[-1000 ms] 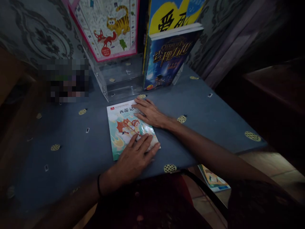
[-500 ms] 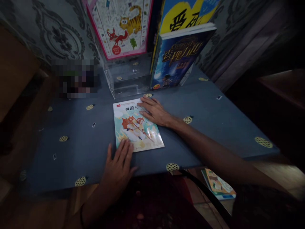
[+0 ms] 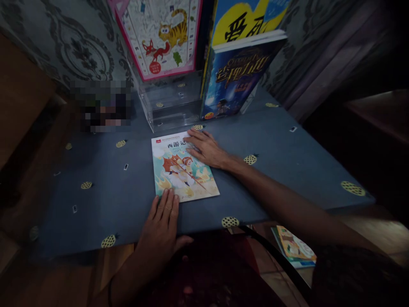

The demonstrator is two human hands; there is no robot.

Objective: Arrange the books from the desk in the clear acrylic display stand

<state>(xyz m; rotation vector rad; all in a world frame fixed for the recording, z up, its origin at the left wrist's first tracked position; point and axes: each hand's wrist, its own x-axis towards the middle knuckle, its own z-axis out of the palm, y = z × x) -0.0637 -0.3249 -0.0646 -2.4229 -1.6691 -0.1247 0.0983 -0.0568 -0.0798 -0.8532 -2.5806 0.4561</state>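
Observation:
A thin picture-cover book [image 3: 183,170] lies flat and closed near the front of the blue table, its cover facing up. My left hand [image 3: 163,219] is stretched out flat, with its fingertips on the book's lower left corner and the thumb pointing right. Across the upper right corner rests my right hand [image 3: 204,147], fingers spread over the cover and partly hiding the title. Neither hand grips anything.
A clear acrylic rack [image 3: 172,113] stands behind the book. It holds a pink-edged book [image 3: 162,42] and a dark blue book [image 3: 239,81], with a yellow-and-blue book [image 3: 236,21] behind. More books [image 3: 294,247] lie below the table [image 3: 287,170] on the right.
My left hand's fingers have drawn closer together, and its thumb has swung out to the right. The right hand and the book stay essentially where they were.

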